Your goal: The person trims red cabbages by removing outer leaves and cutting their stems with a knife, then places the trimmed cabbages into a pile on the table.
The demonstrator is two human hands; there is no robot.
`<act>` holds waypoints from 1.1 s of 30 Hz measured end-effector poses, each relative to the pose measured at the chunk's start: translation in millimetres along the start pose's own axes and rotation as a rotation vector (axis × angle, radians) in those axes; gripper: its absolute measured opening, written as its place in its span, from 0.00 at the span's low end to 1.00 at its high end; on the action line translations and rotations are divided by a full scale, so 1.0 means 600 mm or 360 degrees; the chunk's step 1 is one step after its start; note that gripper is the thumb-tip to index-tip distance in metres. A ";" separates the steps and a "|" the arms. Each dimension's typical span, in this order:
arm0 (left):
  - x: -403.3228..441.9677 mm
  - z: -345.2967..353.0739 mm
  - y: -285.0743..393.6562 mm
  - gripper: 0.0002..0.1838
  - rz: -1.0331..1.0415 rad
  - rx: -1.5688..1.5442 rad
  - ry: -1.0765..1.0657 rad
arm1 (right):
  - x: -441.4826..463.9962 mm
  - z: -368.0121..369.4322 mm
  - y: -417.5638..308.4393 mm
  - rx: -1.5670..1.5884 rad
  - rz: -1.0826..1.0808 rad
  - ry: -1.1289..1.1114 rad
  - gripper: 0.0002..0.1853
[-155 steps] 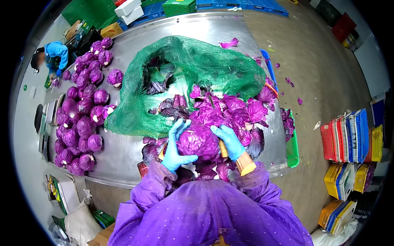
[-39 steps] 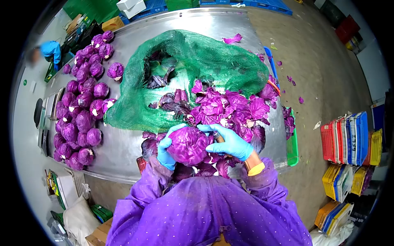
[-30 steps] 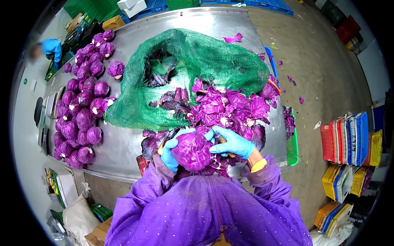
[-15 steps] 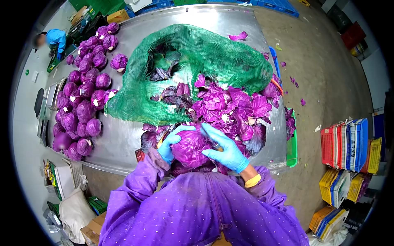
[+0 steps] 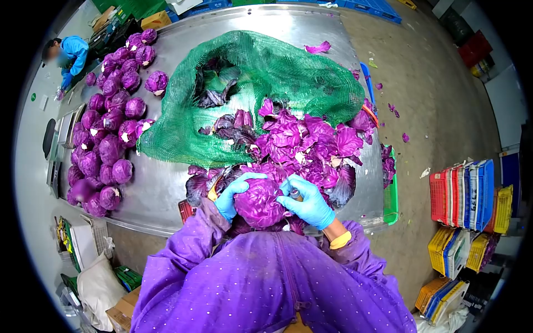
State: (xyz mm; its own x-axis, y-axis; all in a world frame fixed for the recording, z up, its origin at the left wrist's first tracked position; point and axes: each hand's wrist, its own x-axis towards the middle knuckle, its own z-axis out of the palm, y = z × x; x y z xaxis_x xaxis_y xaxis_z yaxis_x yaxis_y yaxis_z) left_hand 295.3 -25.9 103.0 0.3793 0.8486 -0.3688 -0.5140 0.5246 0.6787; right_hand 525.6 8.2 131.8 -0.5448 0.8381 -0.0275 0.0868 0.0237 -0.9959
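A purple cabbage [image 5: 259, 203] is held just in front of my body at the table's near edge. My left hand [image 5: 235, 196], in a blue glove, wraps round its left side. On the other side my right hand [image 5: 306, 202], also gloved, has its fingers curled at the cabbage's right edge, closed round a knife handle [image 5: 296, 195]; the blade is hidden. Loose purple leaves [image 5: 311, 140] lie piled behind both hands. Beyond them a green mesh bag [image 5: 261, 72] spreads over the table, with dark leaves [image 5: 217, 91] showing at its opening.
Whole cabbages [image 5: 111, 149] are heaped on the left of the metal table [image 5: 161, 194]. A co-worker [image 5: 73, 54] in blue bends at the far left. Stacked crates [image 5: 463, 194] stand at right. A green crate [image 5: 391, 194] with leaves is beside the table's right edge.
The fingers of my right hand, spread half a second ago, have drawn together at the cabbage's edge. The cabbage stays in my left hand. The co-worker's arm has moved lower.
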 end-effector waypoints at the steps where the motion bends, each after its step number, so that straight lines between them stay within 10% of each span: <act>1: 0.001 -0.005 -0.007 0.36 -0.0001 -0.0023 -0.0012 | -0.002 -0.005 -0.009 0.0273 0.0238 -0.0012 0.07; 6: 0.000 -0.040 -0.040 0.33 -0.0007 -0.0714 0.0156 | -0.008 -0.033 0.005 0.0621 0.0509 0.0211 0.08; 11: 0.013 -0.036 -0.018 0.33 0.0151 -0.0677 0.0109 | 0.001 0.000 -0.004 0.0127 -0.0018 -0.0224 0.45; 27: 0.019 0.013 -0.037 0.22 0.0057 -0.0893 -0.0015 | 0.028 -0.008 0.010 -0.0205 -0.0199 0.0183 0.09; 30: 0.024 0.054 -0.031 0.18 0.0118 -0.0416 0.0124 | 0.034 -0.004 -0.022 0.0573 0.0612 0.0303 0.08; 33: 0.029 0.069 -0.039 0.21 0.0069 -0.0473 0.0278 | 0.027 -0.007 -0.022 0.0442 0.0513 0.0329 0.07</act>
State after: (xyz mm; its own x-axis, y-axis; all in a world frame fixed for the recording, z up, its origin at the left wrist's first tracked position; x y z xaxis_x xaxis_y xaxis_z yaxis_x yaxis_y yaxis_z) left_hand 346.0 -26.2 107.0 0.2278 0.8558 -0.4645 -0.7382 0.4628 0.4907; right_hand 519.0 24.0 144.9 -0.3467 0.8704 -0.3495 -0.0176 -0.3786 -0.9254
